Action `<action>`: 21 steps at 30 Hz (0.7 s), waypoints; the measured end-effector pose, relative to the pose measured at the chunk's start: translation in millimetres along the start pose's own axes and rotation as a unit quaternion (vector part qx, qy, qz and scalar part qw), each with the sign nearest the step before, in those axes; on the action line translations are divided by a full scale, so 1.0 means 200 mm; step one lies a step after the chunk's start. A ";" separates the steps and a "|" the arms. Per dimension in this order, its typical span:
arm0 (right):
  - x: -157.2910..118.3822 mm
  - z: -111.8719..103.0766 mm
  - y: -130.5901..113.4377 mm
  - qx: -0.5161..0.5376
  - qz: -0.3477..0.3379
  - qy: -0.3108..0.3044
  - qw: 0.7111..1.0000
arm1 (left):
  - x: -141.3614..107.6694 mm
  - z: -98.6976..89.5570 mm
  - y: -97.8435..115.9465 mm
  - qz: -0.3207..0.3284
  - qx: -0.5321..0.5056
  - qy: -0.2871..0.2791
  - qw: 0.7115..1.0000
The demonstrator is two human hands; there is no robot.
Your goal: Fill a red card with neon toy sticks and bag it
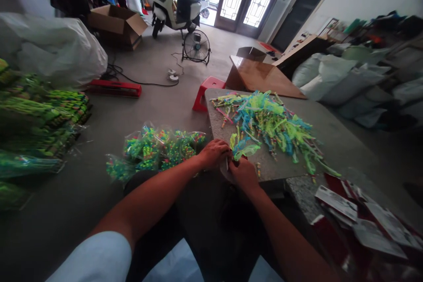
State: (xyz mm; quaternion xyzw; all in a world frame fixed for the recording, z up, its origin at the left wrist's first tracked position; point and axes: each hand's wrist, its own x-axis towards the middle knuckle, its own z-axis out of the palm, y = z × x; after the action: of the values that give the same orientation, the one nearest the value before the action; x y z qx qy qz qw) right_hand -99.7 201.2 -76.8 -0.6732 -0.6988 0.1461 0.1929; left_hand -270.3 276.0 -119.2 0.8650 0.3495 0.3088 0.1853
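My left hand and my right hand meet at the near edge of the grey table. The fingers of both are bent and closed round a small, flat, pale piece with dark red beside it, mostly hidden by them. Just beyond the fingertips, a green and blue ribbon bundle lies on the table; I cannot tell whether it is held too. Farther back spreads a pile of green and blue gauzy ribbon pieces with thin beaded cords.
Clear bags of green beaded items rest on the floor at left, beside larger green bundles. Dark red and white cards lie at right. Behind the table are a red stool, a brown board, a fan and a scooter.
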 end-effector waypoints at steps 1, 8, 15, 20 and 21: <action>0.00 -0.01 -0.01 -0.010 -0.003 -0.004 1.000 | 0.00 0.00 0.00 0.001 -0.002 0.000 1.000; 0.00 -0.04 -0.03 0.008 0.009 -0.026 1.000 | 0.00 -0.01 0.01 0.006 -0.017 0.001 1.000; 0.00 0.00 0.00 0.015 -0.004 0.015 1.000 | 0.00 0.01 -0.01 -0.029 -0.099 0.020 0.994; 0.01 -0.01 0.00 0.034 -0.013 0.006 0.999 | 0.03 -0.03 0.00 -0.095 -0.446 0.000 0.890; 0.01 -0.02 0.00 0.031 -0.014 0.003 0.999 | 0.04 -0.04 0.01 -0.101 -0.498 -0.015 0.861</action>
State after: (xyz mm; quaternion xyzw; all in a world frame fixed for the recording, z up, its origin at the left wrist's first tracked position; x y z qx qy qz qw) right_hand -98.9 202.5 -73.5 -0.6574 -0.7027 0.1633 0.2176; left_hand -271.2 281.7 -108.8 0.6216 0.2319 0.4081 0.6271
